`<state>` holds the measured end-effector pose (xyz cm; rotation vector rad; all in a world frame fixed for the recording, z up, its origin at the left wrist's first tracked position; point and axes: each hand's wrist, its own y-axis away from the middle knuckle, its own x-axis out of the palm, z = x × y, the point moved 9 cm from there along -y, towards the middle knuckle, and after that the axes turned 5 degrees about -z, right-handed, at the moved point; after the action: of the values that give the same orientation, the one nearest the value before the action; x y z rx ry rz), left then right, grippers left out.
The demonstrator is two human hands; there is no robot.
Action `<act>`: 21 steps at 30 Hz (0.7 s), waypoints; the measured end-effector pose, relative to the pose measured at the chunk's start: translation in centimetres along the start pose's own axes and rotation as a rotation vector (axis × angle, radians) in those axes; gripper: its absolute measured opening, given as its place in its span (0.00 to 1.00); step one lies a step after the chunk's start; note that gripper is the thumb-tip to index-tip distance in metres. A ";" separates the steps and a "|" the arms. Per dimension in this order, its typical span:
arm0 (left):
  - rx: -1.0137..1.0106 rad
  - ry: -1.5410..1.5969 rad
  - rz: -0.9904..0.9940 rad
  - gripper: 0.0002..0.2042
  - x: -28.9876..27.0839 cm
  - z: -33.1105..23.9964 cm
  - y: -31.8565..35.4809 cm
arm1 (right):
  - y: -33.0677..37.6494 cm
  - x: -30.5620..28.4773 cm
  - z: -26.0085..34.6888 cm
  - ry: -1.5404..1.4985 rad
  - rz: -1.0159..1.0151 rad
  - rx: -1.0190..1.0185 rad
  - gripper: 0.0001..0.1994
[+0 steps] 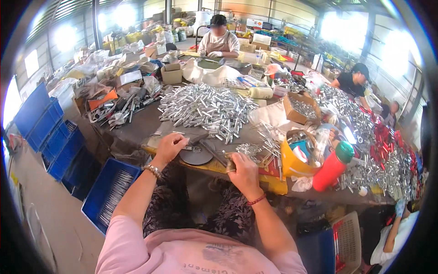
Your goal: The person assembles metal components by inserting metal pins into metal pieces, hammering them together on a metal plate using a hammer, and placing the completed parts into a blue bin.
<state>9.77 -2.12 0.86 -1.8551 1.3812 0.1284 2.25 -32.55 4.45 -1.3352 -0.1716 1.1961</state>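
Silver metal tubes (pixel 207 109), smooth and shiny, lie heaped on the bench (pixel 244 134), beyond my hands. Nearer me, at the bench's near edge, sits a flat, round, dark disc (pixel 195 158), dull as worn metal, with a straight dark bar (pixel 213 152) slanting beside it. Small, bright metal fittings (pixel 248 150) are scattered to its right, short of a yellow container (pixel 292 157) and a red bottle (pixel 329 170) by the same edge. Off the bench's left end, a blue plastic bin (pixel 96 201) holds thin silvery rods (pixel 117 192). Lettering runs across my soft pink shirt (pixel 182 249).

My left hand (pixel 170 147) is above the near edge, left of the disc, fingertips drawn together; I cannot tell whether they pinch anything. My right hand (pixel 245 172) is closed around a stubby brownish piece (pixel 231 165) at that edge, right of the disc.
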 end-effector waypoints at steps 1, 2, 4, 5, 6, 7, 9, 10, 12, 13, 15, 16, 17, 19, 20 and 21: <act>-0.028 0.007 0.003 0.16 -0.1 0.4 -0.1 | -0.1 0.1 -0.1 0.012 0.009 0.024 0.11; -0.030 0.011 0.005 0.16 -0.4 0.6 0.3 | 0.1 0.2 0.3 0.015 0.011 0.025 0.11; 0.044 -0.009 0.023 0.17 -0.5 0.1 0.2 | -0.2 0.1 0.1 0.027 -0.020 0.039 0.11; 0.051 0.001 0.035 0.17 -0.4 0.0 0.2 | -0.5 0.0 0.2 0.040 -0.024 0.049 0.11; 0.031 0.026 0.026 0.16 -0.7 0.1 0.7 | -0.4 0.1 0.2 0.011 -0.020 0.071 0.10; 0.007 0.050 0.020 0.16 -0.9 0.2 1.0 | -0.1 0.3 0.1 -0.019 -0.013 0.096 0.09; 0.020 0.077 0.031 0.14 -0.8 -0.6 0.8 | -0.3 0.1 -0.5 0.026 -0.034 0.095 0.08; 0.034 0.095 0.028 0.13 -0.9 -0.6 0.9 | -0.2 0.3 -0.7 0.060 -0.056 0.080 0.07; 0.085 0.091 0.034 0.11 -0.5 -0.3 0.5 | -0.4 0.6 -1.5 0.104 -0.084 0.058 0.06; 0.138 0.101 0.026 0.10 -0.5 -0.5 0.3 | -0.9 0.3 -1.2 0.077 -0.075 0.081 0.05; 0.087 0.114 0.093 0.08 -0.4 -1.1 0.6 | -1.4 0.1 -1.2 0.110 -0.072 0.106 0.05; 0.071 0.167 0.122 0.07 -0.3 -1.2 0.3 | -1.6 0.2 -1.6 0.099 -0.072 0.131 0.05; 0.056 0.222 0.148 0.06 -0.3 -1.1 0.2 | -1.7 0.4 -1.8 0.088 -0.072 0.154 0.05; 0.020 0.241 0.179 0.06 -0.5 -0.5 0.4 | -1.5 0.8 -2.0 0.073 -0.072 0.233 0.04; 0.027 0.260 0.207 0.06 -0.6 -0.3 0.4 | -1.6 1.0 -2.2 0.058 -0.085 0.294 0.04; 0.036 0.283 0.236 0.05 -0.4 -0.4 0.3 | -2.0 1.3 -1.3 0.062 -0.073 0.303 0.04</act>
<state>9.23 -2.07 1.16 -1.7224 1.7843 -0.0416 4.85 -31.97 4.92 -1.0890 0.0065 1.0700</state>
